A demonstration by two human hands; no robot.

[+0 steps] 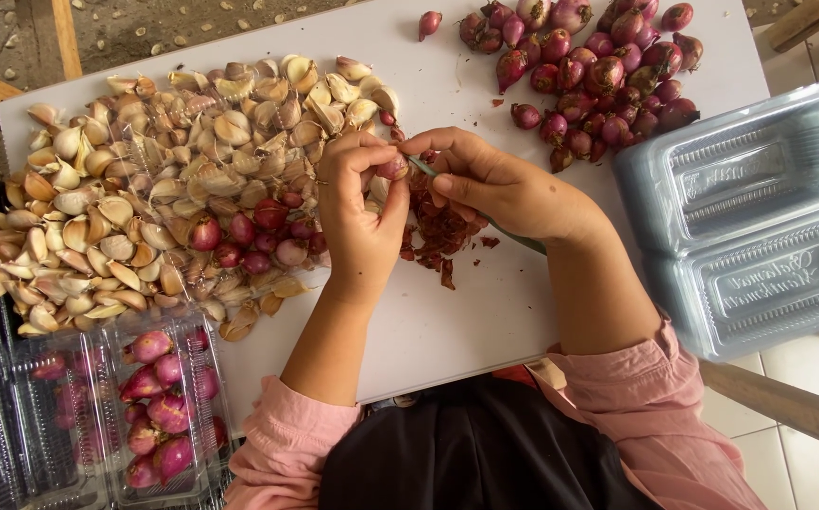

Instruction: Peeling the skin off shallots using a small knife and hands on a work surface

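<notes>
I see one small shallot [393, 168] held above the middle of the white tabletop [466, 312], pinched between the thumb and fingertips of my left hand [362, 212]. My right hand [499, 184] meets it from the other side, fingers pressed together around a thin green-handled blade [513, 236] whose tip touches the shallot; the handle runs back under the palm toward the wrist. Directly below the hands lies a small heap of red-brown peelings [438, 231], touching the tabletop. Just left of the left hand sits a cluster of peeled purple shallots [253, 241], bordered by a broad spread of pale garlic cloves and skins [145, 179] covering the left part of the tabletop. At far right, top, a pile of unpeeled red shallots [598, 66] rests well apart from the hands. Right of that, a stack of clear plastic trays [754, 222] overhangs the tabletop edge. At lower left, a clear lidded container [164, 406] holds peeled shallots. Pink sleeves [645, 397] cover both forearms near the bottom edge.
</notes>
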